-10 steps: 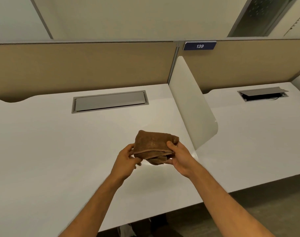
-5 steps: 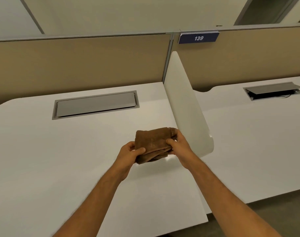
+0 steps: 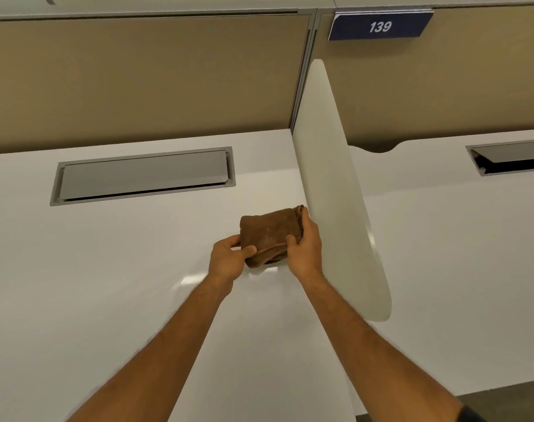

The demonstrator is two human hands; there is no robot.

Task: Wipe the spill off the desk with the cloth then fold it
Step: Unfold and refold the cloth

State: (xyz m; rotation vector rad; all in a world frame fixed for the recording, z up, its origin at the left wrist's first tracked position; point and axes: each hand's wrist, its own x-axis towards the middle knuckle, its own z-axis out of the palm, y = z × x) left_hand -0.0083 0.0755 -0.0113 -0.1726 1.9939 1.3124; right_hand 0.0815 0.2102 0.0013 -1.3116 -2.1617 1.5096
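Where tan partitions (image 3: pixel 137 80) back the white desk (image 3: pixel 107 284), both hands' (image 3: pixel 227 261) grip around folded cloth (image 3: pixel 270 228).

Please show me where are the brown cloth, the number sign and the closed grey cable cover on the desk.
brown cloth (image 3: pixel 270 228), head view, on its folded top face.
number sign (image 3: pixel 380 26), head view, on the digits 139.
grey cable cover (image 3: pixel 144 175), head view, on the middle of its flap.

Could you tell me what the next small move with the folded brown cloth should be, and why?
Probably lower the brown cloth onto the white desk and release it: it already looks folded into a compact bundle, pinched by the left hand and right hand, with no spill visible.
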